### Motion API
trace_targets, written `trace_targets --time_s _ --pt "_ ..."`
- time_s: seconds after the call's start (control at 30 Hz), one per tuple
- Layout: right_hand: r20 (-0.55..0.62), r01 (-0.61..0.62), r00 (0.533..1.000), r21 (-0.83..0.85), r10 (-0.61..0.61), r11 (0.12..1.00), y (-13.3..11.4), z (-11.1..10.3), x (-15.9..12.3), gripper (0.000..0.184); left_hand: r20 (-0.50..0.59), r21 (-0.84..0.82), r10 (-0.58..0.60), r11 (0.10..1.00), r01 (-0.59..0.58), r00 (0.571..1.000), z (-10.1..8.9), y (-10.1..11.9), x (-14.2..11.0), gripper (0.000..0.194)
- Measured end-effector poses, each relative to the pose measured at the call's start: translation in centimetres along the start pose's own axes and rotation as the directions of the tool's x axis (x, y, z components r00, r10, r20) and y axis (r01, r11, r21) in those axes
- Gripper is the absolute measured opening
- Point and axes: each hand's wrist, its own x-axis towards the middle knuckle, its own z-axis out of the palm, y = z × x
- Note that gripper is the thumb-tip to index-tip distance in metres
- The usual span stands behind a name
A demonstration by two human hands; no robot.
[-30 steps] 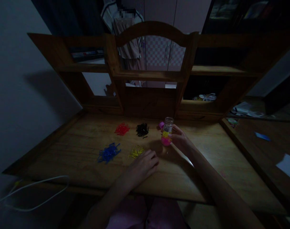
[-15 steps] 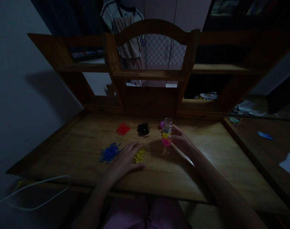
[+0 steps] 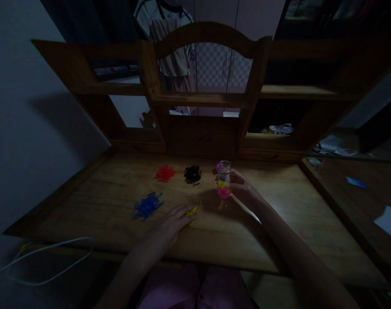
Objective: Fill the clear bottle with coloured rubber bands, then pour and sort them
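My right hand (image 3: 242,188) is wrapped round a small clear jar (image 3: 224,179) that stands on the wooden desk (image 3: 279,214); pink and yellow bits show inside it. A pink lid (image 3: 217,166) lies just behind the jar. My left hand (image 3: 172,223) rests on the desk with its fingers gathered over the yellow pile (image 3: 193,210), pinching some of the yellow pieces. A blue pile (image 3: 147,205) lies to its left. A red pile (image 3: 165,173) and a black pile (image 3: 192,174) lie further back.
A wooden hutch with shelves (image 3: 202,98) rises at the back of the desk. A white cable (image 3: 44,253) hangs off the front left corner. Papers (image 3: 388,221) lie on a side surface to the right. The room is dim.
My left hand slid left onto the yellow pile, then drew back toward me with yellow pieces under its fingertips. The right hand and jar stayed put.
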Motion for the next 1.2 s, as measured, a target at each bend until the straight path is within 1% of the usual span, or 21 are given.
trace_targets --time_s 0.07,0.23,0.37,0.47,0.57,0.67,0.77,0.83,0.9,0.97,1.03,1.13,1.2 --pt "-0.002 -0.003 1.0 -0.001 0.003 1.0 -0.2 0.2 -0.1 0.045 -0.002 0.016 0.014 1.0 -0.014 1.0 0.3 -0.2 -0.2 0.08" --pt "0.018 -0.006 1.0 -0.011 0.006 1.0 0.0 0.2 -0.1 0.045 -0.023 0.054 0.029 0.998 -0.028 0.999 0.9 -1.0 -0.2 0.061" --pt "0.041 0.005 0.999 -0.051 -0.003 0.999 0.6 0.2 0.0 0.045 -0.035 0.052 0.072 0.996 -0.07 0.997 0.7 -1.2 -0.4 0.05" --pt "0.043 0.018 0.999 -0.067 -0.015 0.998 0.9 0.2 -0.1 0.047 -0.036 0.046 0.055 0.998 -0.053 0.998 0.5 -1.3 -0.4 0.045" --pt "0.06 0.032 0.998 -0.093 -0.026 0.995 1.1 0.2 -0.2 0.048 -0.032 -0.018 0.017 1.0 -0.018 0.999 0.3 -1.3 -0.1 0.039" --pt "0.059 0.04 0.998 -0.189 -0.029 0.981 1.1 0.1 -0.2 0.049 -0.046 -0.123 -0.006 0.992 0.001 0.999 -0.4 -1.4 0.3 0.027" --pt "0.045 0.113 0.994 -0.375 -0.103 0.92 0.8 0.0 -0.3 0.049 -0.055 -0.173 -0.026 0.985 0.016 0.998 -1.3 -1.5 1.0 0.017" --pt "0.063 0.18 0.983 -0.504 -0.172 0.845 0.6 0.2 -0.4 0.044 -0.058 -0.205 -0.037 0.979 0.024 0.998 -1.7 -1.9 1.7 0.014" --pt "0.108 0.244 0.969 -0.583 -0.224 0.775 0.3 0.6 -0.6 0.039 -0.093 -0.266 -0.054 0.964 0.027 0.994 -1.8 -2.5 2.4 0.014" --pt "0.16 0.302 0.952 -0.611 -0.259 0.732 0.2 1.0 -0.7 0.038 -0.168 -0.348 -0.089 0.937 0.025 0.982 -1.6 -3.1 3.1 0.014" --pt "0.189 0.328 0.944 -0.615 -0.27 0.717 0.2 1.4 -0.9 0.039 -0.253 -0.438 -0.153 0.898 0.028 0.955 -1.4 -3.4 3.7 0.017" --pt "0.189 0.317 0.948 -0.604 -0.255 0.731 0.3 1.9 -1.0 0.04 -0.369 -0.562 -0.267 0.827 0.015 0.89 -1.4 -3.0 4.5 0.018" --pt "0.196 0.313 0.95 -0.596 -0.243 0.739 0.4 2.2 -1.1 0.039 -0.432 -0.609 -0.305 0.793 -0.025 0.849 -1.6 -2.1 5.0 0.017"
